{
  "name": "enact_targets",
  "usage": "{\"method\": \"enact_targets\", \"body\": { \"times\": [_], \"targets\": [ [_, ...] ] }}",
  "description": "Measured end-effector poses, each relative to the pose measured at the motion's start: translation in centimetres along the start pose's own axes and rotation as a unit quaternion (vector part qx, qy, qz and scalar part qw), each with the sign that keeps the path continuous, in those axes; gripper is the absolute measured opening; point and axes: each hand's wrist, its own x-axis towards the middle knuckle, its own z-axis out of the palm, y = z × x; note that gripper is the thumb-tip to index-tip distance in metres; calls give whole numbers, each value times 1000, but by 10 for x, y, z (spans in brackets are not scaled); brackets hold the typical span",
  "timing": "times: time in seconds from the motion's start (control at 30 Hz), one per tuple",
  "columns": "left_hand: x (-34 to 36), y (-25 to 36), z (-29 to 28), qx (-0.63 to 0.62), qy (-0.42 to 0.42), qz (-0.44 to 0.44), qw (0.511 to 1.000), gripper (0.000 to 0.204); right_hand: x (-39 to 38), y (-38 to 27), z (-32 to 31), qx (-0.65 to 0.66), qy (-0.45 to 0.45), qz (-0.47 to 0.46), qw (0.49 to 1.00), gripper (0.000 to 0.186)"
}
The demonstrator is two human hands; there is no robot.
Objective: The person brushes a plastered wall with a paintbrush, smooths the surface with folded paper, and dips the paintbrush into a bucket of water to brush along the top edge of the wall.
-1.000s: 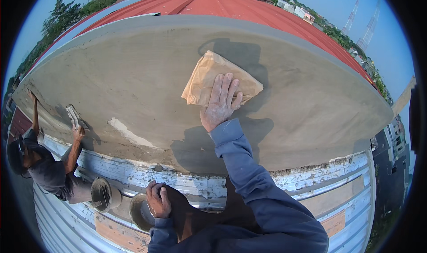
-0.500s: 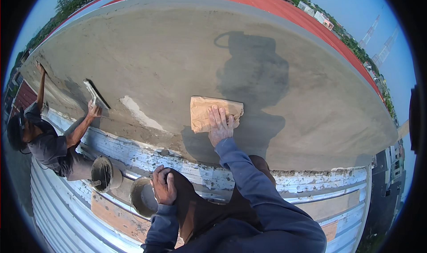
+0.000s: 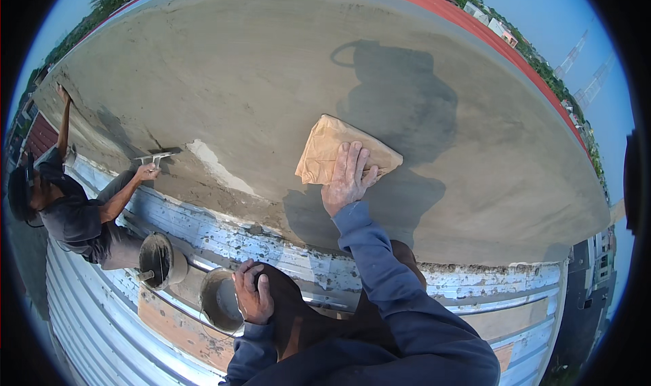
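A folded sheet of brown paper (image 3: 315, 157) lies against the grey plastered wall (image 3: 244, 74). Pressing it there is my right hand (image 3: 349, 176), its fingers together over the paper and the thumb a little apart. My left hand (image 3: 253, 294) rests at my left knee (image 3: 274, 281), fingers loosely bent and apart, with nothing in it. Close by that hand stands a bucket (image 3: 220, 301) with pale grey stuff inside. My shadow (image 3: 403, 108) falls on the wall around the paper.
At the left, a co-worker (image 3: 74, 216) holds a plastering trowel (image 3: 157, 157) at the wall. A second bucket (image 3: 163, 260) stands beside them. Ribbed metal roofing (image 3: 102, 311) and a plywood board (image 3: 176, 318) lie below. A pale unplastered-looking patch (image 3: 217, 169) shows on the wall.
My right hand has moved slightly right and up with the brown paper, which is now tilted. The co-worker's trowel has turned from steep to nearly level. My left hand stays at the knee.
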Motion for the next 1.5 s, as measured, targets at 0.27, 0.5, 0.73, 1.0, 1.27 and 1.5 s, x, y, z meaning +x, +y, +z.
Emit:
{"method": "enact_targets", "body": {
  "times": [0.27,0.5,0.73,1.0,1.27,1.5],
  "targets": [
    [-5,-8,0,-19,9,2,1000,27,-36,6,34,-71,-79,-19,994,66],
    [-4,-3,3,-40,3,-3,999,27,-28,-3,53,-55,17,-134,989,72],
    [-1,5,-4,-32,-2,10,999,28,16,-25,0,2,7,-29,1000,77],
    [-3,-2,-2,-57,8,-20,998,28,8,-10,-4,-66,-48,-1,997,66],
    [1,-9,2,-54,10,-42,998,26,-27,6,29,-104,-56,-146,982,64],
    [3,2,5,-63,2,-16,998,33,12,-19,32,-68,26,-151,986,79]
  ]
}}
